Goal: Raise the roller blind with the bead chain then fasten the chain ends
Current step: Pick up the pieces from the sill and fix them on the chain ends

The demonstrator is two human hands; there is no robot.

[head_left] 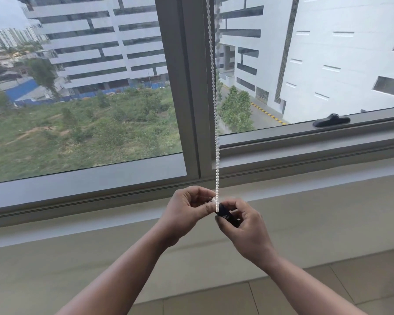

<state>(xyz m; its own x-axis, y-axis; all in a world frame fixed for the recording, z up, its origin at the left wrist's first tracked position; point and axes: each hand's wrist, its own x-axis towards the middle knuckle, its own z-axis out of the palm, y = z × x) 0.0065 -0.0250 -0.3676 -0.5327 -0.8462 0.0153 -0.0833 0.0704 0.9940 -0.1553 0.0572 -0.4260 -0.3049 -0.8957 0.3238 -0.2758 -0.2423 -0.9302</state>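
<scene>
White bead chain (215, 105) hanging taut in front of the grey window mullion (187, 87), lower end between both hands, left hand (187, 210) pinching the chain's end, right hand (243, 221) gripping a small dark clip (225, 215) — chain touching it, black window latch (331, 120) on the frame, well apart.

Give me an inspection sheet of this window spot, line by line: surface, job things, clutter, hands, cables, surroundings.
Surface: pale window ledge, bare where visible.
Job's things: white bead chain hangs straight down the grey window frame; dark connector at its lower end. Blind not in view.
Clutter: nothing seen.
Hands: left hand pinches the chain end; right hand holds the connector.
Cables: nothing seen.
Surroundings: black window handle, tiled floor, buildings outside.
</scene>
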